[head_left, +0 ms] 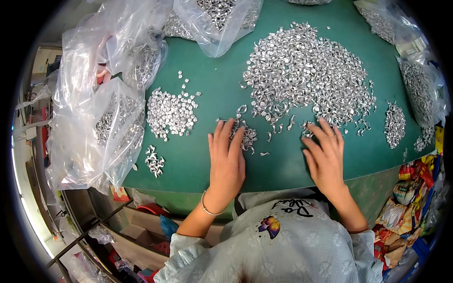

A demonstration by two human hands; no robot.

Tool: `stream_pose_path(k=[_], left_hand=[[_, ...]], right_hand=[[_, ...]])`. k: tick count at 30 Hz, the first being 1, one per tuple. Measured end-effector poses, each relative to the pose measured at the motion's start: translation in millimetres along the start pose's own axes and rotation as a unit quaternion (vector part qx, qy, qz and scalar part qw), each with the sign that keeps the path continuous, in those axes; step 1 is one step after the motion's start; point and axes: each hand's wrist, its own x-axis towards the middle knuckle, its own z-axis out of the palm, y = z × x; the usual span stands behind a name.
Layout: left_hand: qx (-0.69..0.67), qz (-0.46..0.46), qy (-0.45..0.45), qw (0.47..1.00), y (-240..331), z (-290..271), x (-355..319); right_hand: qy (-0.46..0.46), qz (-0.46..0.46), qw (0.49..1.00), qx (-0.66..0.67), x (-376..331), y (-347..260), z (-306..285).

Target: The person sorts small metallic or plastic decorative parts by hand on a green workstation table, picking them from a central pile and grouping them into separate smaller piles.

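My left hand rests palm down on the green table, its fingers spread over a small cluster of curved silver metal pieces. At the lower edge of a large heap of similar metal pieces, my right hand lies with its fingers apart, the tips among loose pieces. I see nothing gripped in either hand; what lies under the fingertips is partly hidden. To the left of my left hand sits a pile of small, rounder silver pieces. Below that is a little group of curved pieces.
Clear plastic bags of metal pieces crowd the table's left side. Another open bag stands at the back. A small pile and a filled bag lie at the right. Colourful packages are beside the table, lower right.
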Motion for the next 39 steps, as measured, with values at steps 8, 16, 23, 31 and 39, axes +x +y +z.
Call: stream_pose_path(k=[8,16,23,31,39], left_hand=[[0.046,0.009,-0.012,0.999,5.0,-4.3,-7.8],[-0.017,0.079,0.001,0.997,26.3,4.2,-1.9],[0.039,0.093,0.010,0.995,7.7,3.9,-6.6],[0.003,0.067,-0.006,0.998,26.1,17.7,-4.2],[0.017,0.082,-0.008,0.996,42.1,26.7,13.0]], right_hand=[[-0.089,-0.053,0.995,0.010,25.3,-34.4,9.2],[-0.037,-0.022,0.997,0.068,13.9,-29.0,6.2],[-0.071,-0.055,0.993,0.080,-9.9,-17.2,1.2],[0.088,0.047,0.995,-0.023,-2.7,-21.6,4.0],[0.026,0.026,0.998,-0.060,7.4,-15.6,3.1]])
